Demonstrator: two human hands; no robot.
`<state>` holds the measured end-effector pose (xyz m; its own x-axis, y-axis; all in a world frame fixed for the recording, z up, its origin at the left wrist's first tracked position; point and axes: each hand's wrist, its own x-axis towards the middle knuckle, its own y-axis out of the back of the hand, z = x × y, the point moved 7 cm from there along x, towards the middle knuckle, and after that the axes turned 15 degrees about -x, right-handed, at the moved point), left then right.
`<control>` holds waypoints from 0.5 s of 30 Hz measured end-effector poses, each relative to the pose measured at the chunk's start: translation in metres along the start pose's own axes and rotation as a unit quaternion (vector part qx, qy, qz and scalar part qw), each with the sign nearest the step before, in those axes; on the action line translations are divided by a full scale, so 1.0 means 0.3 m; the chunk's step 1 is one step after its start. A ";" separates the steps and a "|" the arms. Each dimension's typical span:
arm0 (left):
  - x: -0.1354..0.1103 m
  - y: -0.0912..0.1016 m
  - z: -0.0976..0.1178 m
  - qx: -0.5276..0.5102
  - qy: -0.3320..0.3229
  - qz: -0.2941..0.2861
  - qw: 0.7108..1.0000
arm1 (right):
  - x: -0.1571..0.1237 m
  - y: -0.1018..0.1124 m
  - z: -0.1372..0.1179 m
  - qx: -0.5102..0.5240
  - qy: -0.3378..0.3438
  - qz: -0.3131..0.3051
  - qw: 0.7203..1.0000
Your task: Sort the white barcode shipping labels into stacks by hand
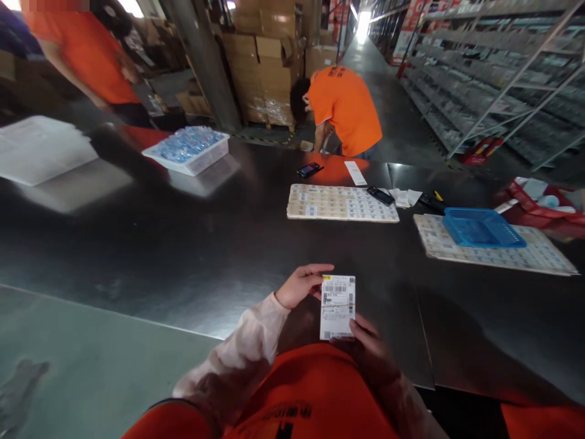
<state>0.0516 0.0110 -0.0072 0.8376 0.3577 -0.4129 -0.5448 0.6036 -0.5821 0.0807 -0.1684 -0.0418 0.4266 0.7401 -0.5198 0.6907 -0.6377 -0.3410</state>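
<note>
A white barcode shipping label is held up between my two hands, over the dark steel table. My left hand grips its left edge near the top, and my right hand holds its lower right corner. Farther off lie a sheet of barcode labels and a second one, partly under a blue plastic basket. Neither hand touches them.
Two phones lie on the table. A white tray of blue packets and a paper stack sit at the left. Orange-shirted co-workers stand beyond, near cardboard boxes and metal shelving.
</note>
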 end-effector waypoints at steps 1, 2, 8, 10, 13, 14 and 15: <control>-0.001 -0.001 0.002 0.000 -0.003 -0.001 1.000 | 0.000 -0.001 0.000 0.000 0.002 -0.002 1.000; -0.002 -0.002 0.003 0.001 -0.005 -0.002 1.000 | 0.001 0.000 0.000 -0.003 0.003 -0.002 1.000; -0.009 -0.005 0.008 0.002 -0.005 0.003 1.000 | -0.001 -0.003 -0.004 -0.004 0.005 -0.014 1.000; -0.010 -0.005 0.009 0.000 -0.005 0.007 1.000 | 0.000 -0.003 -0.005 -0.004 0.005 -0.016 1.000; -0.008 -0.006 0.007 -0.001 -0.003 0.003 1.000 | 0.008 0.009 0.005 -0.004 0.003 -0.011 1.000; -0.006 -0.006 0.006 0.000 -0.003 0.003 1.000 | 0.011 0.012 0.011 -0.001 0.001 -0.014 1.000; -0.005 -0.005 0.004 0.000 -0.003 0.003 1.000 | 0.015 0.015 0.018 0.003 -0.001 -0.020 1.000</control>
<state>0.0512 0.0104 -0.0048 0.8351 0.3654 -0.4113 -0.5490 0.6025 -0.5794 0.0825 -0.1690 -0.0499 0.3982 0.7643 -0.5073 0.7031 -0.6095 -0.3663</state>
